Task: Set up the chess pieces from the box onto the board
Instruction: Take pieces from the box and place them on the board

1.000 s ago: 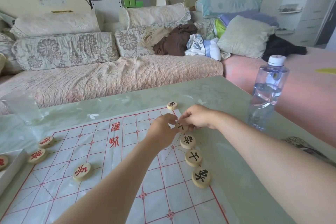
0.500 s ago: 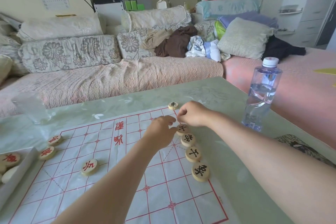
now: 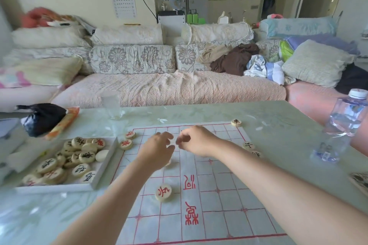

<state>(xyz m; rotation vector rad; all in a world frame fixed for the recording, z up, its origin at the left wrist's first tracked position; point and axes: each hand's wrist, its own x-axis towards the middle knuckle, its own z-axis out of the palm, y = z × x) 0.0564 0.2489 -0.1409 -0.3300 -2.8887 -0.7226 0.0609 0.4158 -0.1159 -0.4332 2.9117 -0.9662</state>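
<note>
The pale green glossy desk [image 3: 278, 125] is being taken as the base of the scene, and on it the white cloth board with red grid lines [image 3: 219, 195] is lying spread out in front of the person. To the left of the board, just beside its edge, the shallow white box [image 3: 103, 165] is sitting with a heap of round pale wooden pieces [image 3: 65, 161] — most of the set is judged to be waiting there still. Only a few discs are seen placed: a red-marked one [image 3: 163, 192] near the board's middle, two red ones [image 3: 126, 144] at the far left edge, a black-marked one [image 3: 236, 122] at the far right corner and another [image 3: 248, 145] along the right edge.

Both hands are being held over the far half of the board, nearly touching. The left hand [image 3: 159, 149] is being kept loosely curled, its grip looking empty; the right hand [image 3: 196, 140] is being pinched at the fingertips, though whether a piece is being held cannot be told through the blur.

The box is lying down and to the left of both grips — the left hand is the nearer one, so the next pick is judged to suit it. The heap has no long axis; the discs are lying flat and overlapping.
</note>
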